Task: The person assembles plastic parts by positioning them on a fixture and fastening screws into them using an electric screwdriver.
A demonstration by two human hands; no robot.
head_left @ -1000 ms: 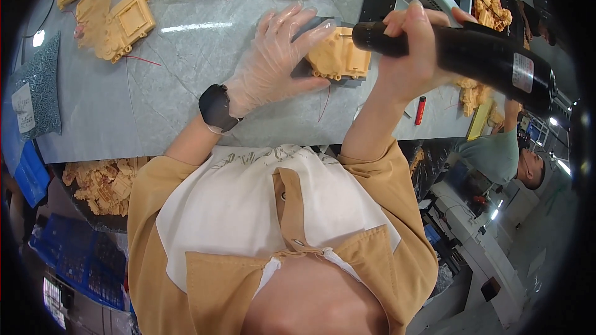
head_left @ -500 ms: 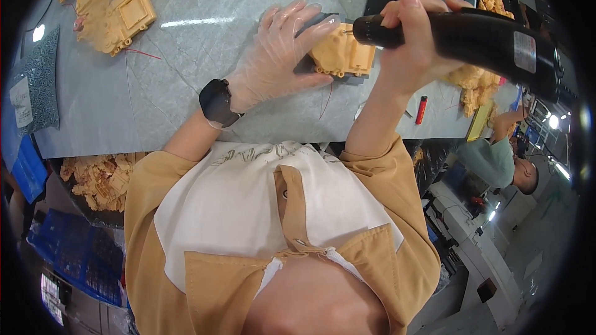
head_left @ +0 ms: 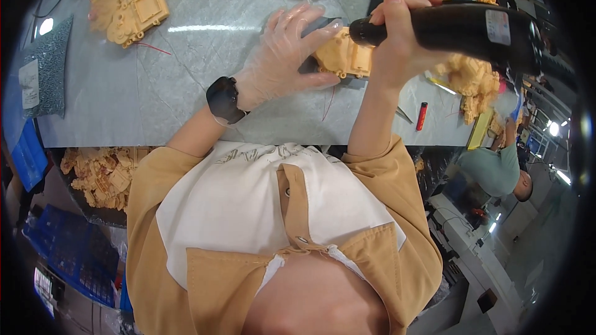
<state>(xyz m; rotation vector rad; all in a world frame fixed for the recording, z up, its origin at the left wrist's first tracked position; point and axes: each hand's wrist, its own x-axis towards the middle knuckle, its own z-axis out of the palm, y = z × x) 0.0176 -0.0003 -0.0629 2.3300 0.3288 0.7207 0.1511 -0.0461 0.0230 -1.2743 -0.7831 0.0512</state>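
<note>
A black electric screwdriver [head_left: 456, 28] lies nearly level in my bare right hand [head_left: 400, 34], fingers wrapped round its front end. Its nose reaches the upper edge of a yellow plastic housing [head_left: 347, 56]; the bit's contact point cannot be made out. The housing sits on a dark block partly hidden under my left hand [head_left: 282, 53]. That hand wears a clear glove and spreads over the block's left side. Its thumb and forefinger bracket the housing's left part, holding it from opposite edges. A thin red wire [head_left: 328, 104] trails toward me below the housing.
More yellow housings [head_left: 139, 12] lie at the far left and far edge. A bag of small screws [head_left: 46, 71] stands left. A red marker-like stick [head_left: 421, 116] and tweezers [head_left: 405, 115] lie right, near piled yellow parts [head_left: 478, 87]. A co-worker [head_left: 496, 167] sits beyond.
My view has shifted slightly, so the table things sit a little to the right. The screwdriver's nose has come closer to the housing's upper edge; my left hand keeps its hold.
</note>
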